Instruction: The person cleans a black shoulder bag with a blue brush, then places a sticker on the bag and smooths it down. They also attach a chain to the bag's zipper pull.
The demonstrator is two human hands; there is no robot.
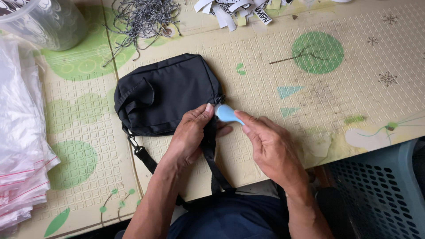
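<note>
Hands working at a black bag (166,95), mid-frame.
Left hand (191,135) pinches its strap (211,152); right hand (270,148) pinches a pale blue tool (226,113).

I see the bag (166,93) lying on the mat (310,115), centre-left of the frame. My left hand (190,135) rests on its lower right corner, my right hand (270,148) just right of it. Cords (141,20) lie above the bag, tags (239,11) at top centre, plastic bags (20,146) far left, a crate (380,194) lower right.
</note>
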